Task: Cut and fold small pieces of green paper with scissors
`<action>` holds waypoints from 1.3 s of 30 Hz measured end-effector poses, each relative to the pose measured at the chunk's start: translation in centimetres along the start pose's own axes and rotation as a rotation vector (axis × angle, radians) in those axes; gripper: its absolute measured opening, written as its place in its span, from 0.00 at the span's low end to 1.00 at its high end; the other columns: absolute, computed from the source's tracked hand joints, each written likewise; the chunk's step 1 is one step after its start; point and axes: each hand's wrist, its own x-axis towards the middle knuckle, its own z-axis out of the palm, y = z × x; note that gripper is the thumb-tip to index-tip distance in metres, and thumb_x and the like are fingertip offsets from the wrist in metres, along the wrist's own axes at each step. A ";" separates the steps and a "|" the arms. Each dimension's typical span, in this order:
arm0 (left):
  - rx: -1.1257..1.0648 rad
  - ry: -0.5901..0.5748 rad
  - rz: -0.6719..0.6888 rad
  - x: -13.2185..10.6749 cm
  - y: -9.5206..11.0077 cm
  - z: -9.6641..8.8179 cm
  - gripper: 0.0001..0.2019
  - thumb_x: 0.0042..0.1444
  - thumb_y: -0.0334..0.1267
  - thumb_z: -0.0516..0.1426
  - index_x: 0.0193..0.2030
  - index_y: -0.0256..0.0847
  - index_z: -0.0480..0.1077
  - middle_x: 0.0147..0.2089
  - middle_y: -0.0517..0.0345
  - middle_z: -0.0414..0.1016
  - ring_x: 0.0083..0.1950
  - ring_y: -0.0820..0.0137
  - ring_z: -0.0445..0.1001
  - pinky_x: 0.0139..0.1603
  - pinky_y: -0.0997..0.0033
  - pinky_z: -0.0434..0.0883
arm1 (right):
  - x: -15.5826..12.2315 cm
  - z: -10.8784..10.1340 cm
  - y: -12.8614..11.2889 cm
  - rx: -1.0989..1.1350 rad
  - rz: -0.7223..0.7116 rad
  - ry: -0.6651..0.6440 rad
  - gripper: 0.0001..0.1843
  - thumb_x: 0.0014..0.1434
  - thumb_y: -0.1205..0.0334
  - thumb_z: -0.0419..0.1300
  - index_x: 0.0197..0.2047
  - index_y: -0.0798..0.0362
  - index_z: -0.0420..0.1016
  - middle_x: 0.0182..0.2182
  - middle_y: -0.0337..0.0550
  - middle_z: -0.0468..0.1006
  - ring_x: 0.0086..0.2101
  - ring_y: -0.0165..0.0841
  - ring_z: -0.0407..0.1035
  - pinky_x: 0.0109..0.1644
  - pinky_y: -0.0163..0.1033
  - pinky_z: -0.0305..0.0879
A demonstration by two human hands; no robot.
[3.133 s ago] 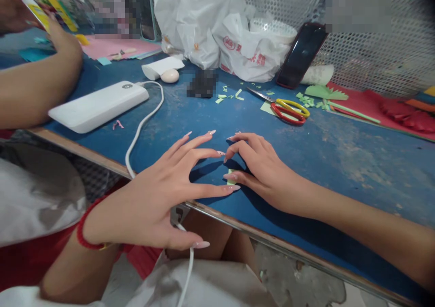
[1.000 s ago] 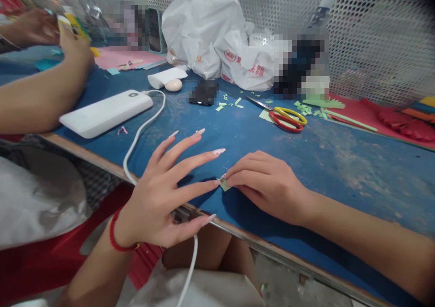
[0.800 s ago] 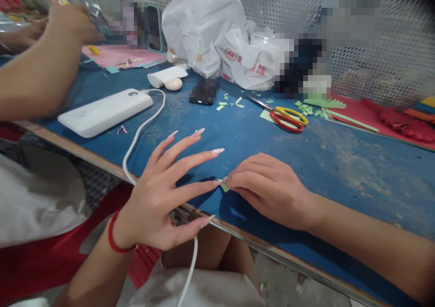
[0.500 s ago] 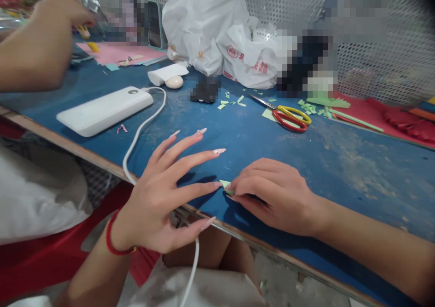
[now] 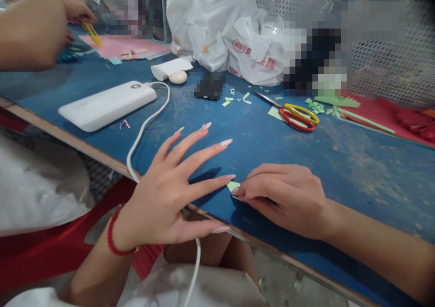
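Observation:
A small light-green piece of paper (image 5: 233, 186) lies at the front of the blue table, pinched between the thumb and fingers of my right hand (image 5: 283, 196). Those fingers hide part of it. My left hand (image 5: 170, 194) has its long-nailed fingers spread wide, palm down, holding nothing. Its index fingertip is at the paper's left corner; whether it touches cannot be told. Its thumb reaches over the table's front edge. Scissors (image 5: 295, 117) with one red and one yellow handle lie behind my right hand, beside several green paper scraps (image 5: 246, 98).
A white power bank (image 5: 107, 105) with a white cable (image 5: 144, 130) lies at left. White plastic bags (image 5: 210, 26) stand at the back. Red paper (image 5: 380, 110) lies at right. Another person's hand (image 5: 78, 8) holds a yellow-handled tool (image 5: 92, 34) over pink paper (image 5: 136, 46).
My right hand keeps its pinch on the green paper, and my left hand stays spread. The other person's hand has shifted, showing more of the yellow tool. The view has shifted slightly.

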 end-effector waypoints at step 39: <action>0.021 -0.252 0.077 0.0 -0.8 -1.2 0.35 0.52 0.64 0.57 0.67 0.61 0.59 0.74 0.58 0.49 0.74 0.42 0.40 0.68 0.33 0.39 | 0.4 -1.5 1.1 0.048 0.050 -0.032 0.02 0.60 0.67 0.61 0.36 0.52 0.71 0.31 0.41 0.80 0.34 0.30 0.73 0.38 0.34 0.70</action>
